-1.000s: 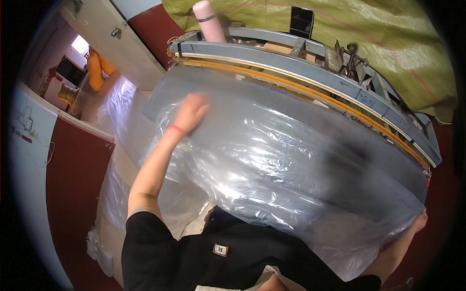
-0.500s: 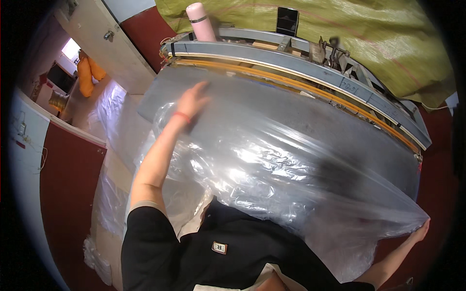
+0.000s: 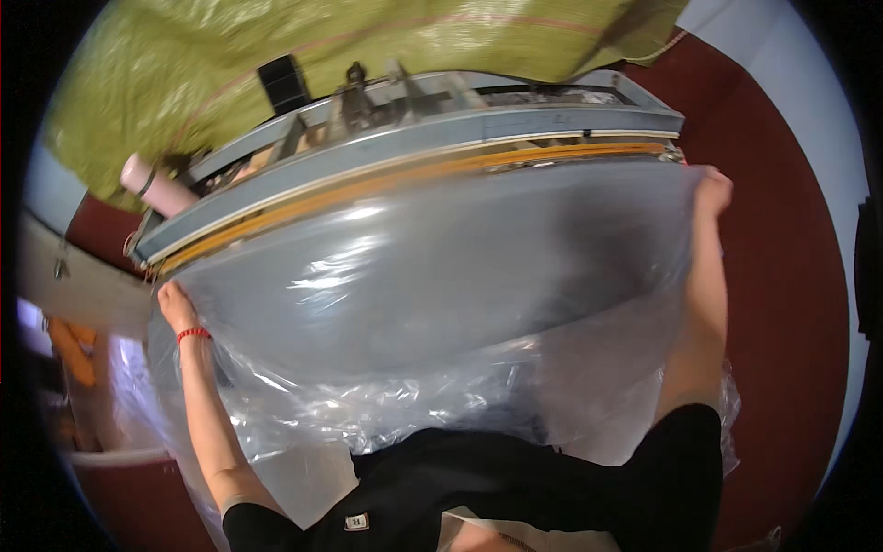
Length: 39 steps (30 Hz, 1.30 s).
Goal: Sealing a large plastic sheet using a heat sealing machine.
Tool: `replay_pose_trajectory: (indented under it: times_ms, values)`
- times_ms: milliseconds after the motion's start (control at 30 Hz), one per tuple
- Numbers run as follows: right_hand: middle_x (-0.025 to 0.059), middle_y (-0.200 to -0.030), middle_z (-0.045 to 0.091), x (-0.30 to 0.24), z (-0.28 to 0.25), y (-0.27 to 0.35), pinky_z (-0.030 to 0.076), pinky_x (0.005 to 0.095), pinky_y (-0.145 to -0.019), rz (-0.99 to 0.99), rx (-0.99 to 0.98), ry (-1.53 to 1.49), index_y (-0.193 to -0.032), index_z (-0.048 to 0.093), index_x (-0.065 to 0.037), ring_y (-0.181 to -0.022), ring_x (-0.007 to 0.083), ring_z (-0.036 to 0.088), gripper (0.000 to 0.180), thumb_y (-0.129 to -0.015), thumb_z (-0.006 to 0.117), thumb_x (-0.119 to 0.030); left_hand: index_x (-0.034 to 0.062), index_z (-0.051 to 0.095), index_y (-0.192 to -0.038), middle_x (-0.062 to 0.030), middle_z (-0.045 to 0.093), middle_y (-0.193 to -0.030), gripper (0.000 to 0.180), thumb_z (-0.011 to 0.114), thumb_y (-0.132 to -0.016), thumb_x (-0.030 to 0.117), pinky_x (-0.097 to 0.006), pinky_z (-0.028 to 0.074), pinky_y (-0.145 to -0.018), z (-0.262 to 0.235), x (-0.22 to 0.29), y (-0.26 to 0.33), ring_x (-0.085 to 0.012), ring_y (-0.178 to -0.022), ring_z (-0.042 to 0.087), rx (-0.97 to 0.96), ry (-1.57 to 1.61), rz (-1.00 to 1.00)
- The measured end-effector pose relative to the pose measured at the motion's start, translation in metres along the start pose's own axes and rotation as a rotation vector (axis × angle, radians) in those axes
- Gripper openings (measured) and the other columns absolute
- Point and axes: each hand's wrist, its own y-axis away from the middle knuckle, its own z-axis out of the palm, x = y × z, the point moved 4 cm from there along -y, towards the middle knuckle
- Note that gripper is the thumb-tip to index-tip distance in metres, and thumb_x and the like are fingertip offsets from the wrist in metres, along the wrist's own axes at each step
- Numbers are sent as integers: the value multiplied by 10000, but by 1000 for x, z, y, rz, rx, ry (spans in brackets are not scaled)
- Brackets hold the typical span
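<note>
A wide clear plastic sheet [image 3: 441,267] stretches across the grey work surface between my two hands. At the far left corner, my left hand [image 3: 175,305], with a red bracelet on the wrist, is closed on the sheet's edge. My right hand [image 3: 713,191] grips the opposite corner, close to the right end of the machine. The sheet's far edge runs along the grey metal machine frame [image 3: 414,136] and its orange strip [image 3: 368,190]. Toward my body the plastic hangs in shiny, crumpled folds.
A pink bottle [image 3: 156,184] stands at the left end of the frame, and a black phone [image 3: 283,85] leans behind it. Yellow-green woven sheeting [image 3: 386,41] covers the back. To the left is a doorway with orange items [image 3: 74,350] beyond it.
My left hand has gone from reaching over the surface to gripping the sheet's left corner. My right hand has moved forward with its corner, drawing the plastic toward the frame. The view has turned right.
</note>
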Motion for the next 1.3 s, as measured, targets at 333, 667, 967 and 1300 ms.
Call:
replay_pose_trajectory:
  times_ms: [333,667,967,1300]
  values:
    - [106,-731,576,-30,99,23,420,307,-674,-9,-29,-527,-735,528,-15,-692,201,534,217,-763,604,-216,107,471,-662,73,357,-584,192,557,-806,202,-183,262,-478,14,-102,-92,-34,-537,314,-25,123,15]
    - [64,-635,533,2,102,1,421,252,-398,223,-43,-714,-896,459,-52,-494,133,511,145,-818,485,-172,103,503,-698,46,434,-549,146,465,-824,165,-188,347,-424,33,-69,-70,-53,-500,444,-48,212,-158]
    - [134,-862,571,-92,51,40,450,299,-658,15,258,-390,-982,499,24,-762,205,562,246,-813,493,-155,99,529,-830,21,524,-685,89,500,-822,183,-190,386,-483,2,-55,-61,-70,-578,488,-117,255,-167]
    - [123,-937,545,-479,-97,365,407,362,-794,-991,-561,-1082,-925,557,-26,-904,290,510,280,-698,638,-168,59,507,-838,26,466,-671,36,507,-806,43,-186,333,-530,-84,81,30,-49,-587,415,-333,309,148]
